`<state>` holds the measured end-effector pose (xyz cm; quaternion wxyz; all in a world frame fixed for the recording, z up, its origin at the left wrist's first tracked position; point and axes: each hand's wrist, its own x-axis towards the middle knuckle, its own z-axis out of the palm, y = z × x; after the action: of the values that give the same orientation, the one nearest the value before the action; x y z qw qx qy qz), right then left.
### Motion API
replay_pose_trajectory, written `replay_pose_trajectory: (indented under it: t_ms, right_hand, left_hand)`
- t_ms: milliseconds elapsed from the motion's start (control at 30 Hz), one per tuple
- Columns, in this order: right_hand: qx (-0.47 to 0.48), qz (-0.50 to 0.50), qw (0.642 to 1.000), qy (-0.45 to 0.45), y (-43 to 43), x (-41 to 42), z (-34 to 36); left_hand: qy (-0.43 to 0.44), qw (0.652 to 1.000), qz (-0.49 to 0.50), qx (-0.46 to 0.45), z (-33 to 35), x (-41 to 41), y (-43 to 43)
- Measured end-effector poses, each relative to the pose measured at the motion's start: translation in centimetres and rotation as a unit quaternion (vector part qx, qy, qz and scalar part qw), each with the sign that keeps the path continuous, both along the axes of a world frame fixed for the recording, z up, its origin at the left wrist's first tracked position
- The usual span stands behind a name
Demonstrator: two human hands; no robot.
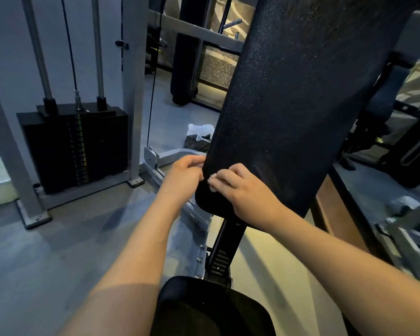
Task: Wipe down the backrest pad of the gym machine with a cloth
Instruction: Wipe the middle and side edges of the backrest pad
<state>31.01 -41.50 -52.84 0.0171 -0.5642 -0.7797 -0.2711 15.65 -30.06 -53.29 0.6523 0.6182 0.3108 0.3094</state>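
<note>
While the left hand (183, 174) grips the backrest pad (289, 105), the right hand (245, 190) pinches cloth (213, 182) against it.

I've got matte grey floor (58, 251) below, black weight-plate stack (75, 146) in a pale grey steel frame (131, 93) left, dim glass panel (218, 66) behind.

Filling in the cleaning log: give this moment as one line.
stage: wiping | right hand: holds cloth against backrest pad, near bottom edge | left hand: grips pad's left edge
</note>
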Motion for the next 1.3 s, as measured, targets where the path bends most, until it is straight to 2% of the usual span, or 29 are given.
replay_pose_trajectory:
  t_ms: [67,133,200,300,400,500,567,600,633,700,767,833,900,1033,1100,1167,1233,1300]
  right_hand:
    - [-0.022,-0.008,0.999,-0.025,0.4,0.4,2.9]
    - [0.068,-0.043,0.997,-0.005,1.7,0.9,6.4]
    - [0.184,-0.096,0.977,0.042,3.1,1.3,8.9]
    - [0.237,-0.123,0.959,0.092,4.4,0.5,7.2]
    - [0.166,-0.074,0.978,0.102,3.1,-1.0,0.9]
    - [-0.005,-0.029,0.999,0.035,-0.1,-1.8,-4.2]
    - [-0.077,0.0,0.997,-0.017,-1.1,-1.5,-3.6]
    - [-0.075,0.012,0.997,-0.03,-1.0,-1.3,-2.3]
    - [-0.052,0.013,0.998,-0.031,-0.6,-1.1,-0.8]
    - [0.054,-0.022,0.998,0.0,0.8,-0.4,2.8]
    - [0.168,-0.084,0.981,0.054,2.4,0.1,5.4]
    - [0.214,-0.122,0.964,0.101,3.4,-0.3,4.7]
    - [0.187,-0.111,0.968,0.124,3.2,-1.5,1.1]
    - [-0.036,-0.047,0.997,0.045,-0.7,-2.9,-6.3]
    - [-0.086,-0.034,0.995,0.024,-2.5,-2.2,-6.6]
    - [-0.04,-0.031,0.998,0.042,-3.1,-1.4,-4.7]
    - [0.069,-0.05,0.994,0.075,-2.7,-0.5,-1.5]
    - [0.196,-0.092,0.97,0.108,-1.9,0.9,2.2]
  left_hand:
    - [0.005,1.0,0.004,0.015,0.0,0.0,-0.2]
    - [0.014,1.0,0.0,0.026,-0.1,-0.2,-0.4]
    - [0.016,1.0,-0.014,0.019,-0.5,-0.6,-0.4]
    - [0.003,1.0,-0.028,-0.013,-0.9,-0.9,-0.1]
    - [-0.008,0.999,-0.024,-0.037,-0.9,-0.9,0.1]
    - [-0.001,0.999,-0.028,-0.031,-0.8,-0.9,-0.1]
    - [0.001,0.999,-0.03,-0.029,-0.6,-1.1,-0.2]
    - [0.004,0.999,-0.027,-0.028,-0.5,-1.0,-0.1]
    - [0.006,0.999,-0.024,-0.025,-0.5,-0.9,-0.1]
    - [0.012,0.999,-0.025,-0.019,-0.7,-0.7,-0.2]
    - [0.013,0.999,-0.025,-0.021,-0.7,-0.7,-0.3]
    - [0.011,0.999,-0.023,-0.021,-0.6,-0.8,-0.4]
    - [0.008,1.0,-0.019,-0.02,-0.5,-0.8,-0.6]
    - [0.013,1.0,-0.026,-0.009,-0.8,-0.8,-0.6]
    - [0.015,1.0,-0.026,-0.003,-1.0,-0.6,-0.5]
    - [0.017,1.0,-0.014,-0.003,-1.2,-0.3,-0.3]
    - [0.026,1.0,-0.001,0.001,-1.2,0.0,-0.3]
    - [0.038,0.999,0.011,0.02,-1.1,0.3,-0.6]
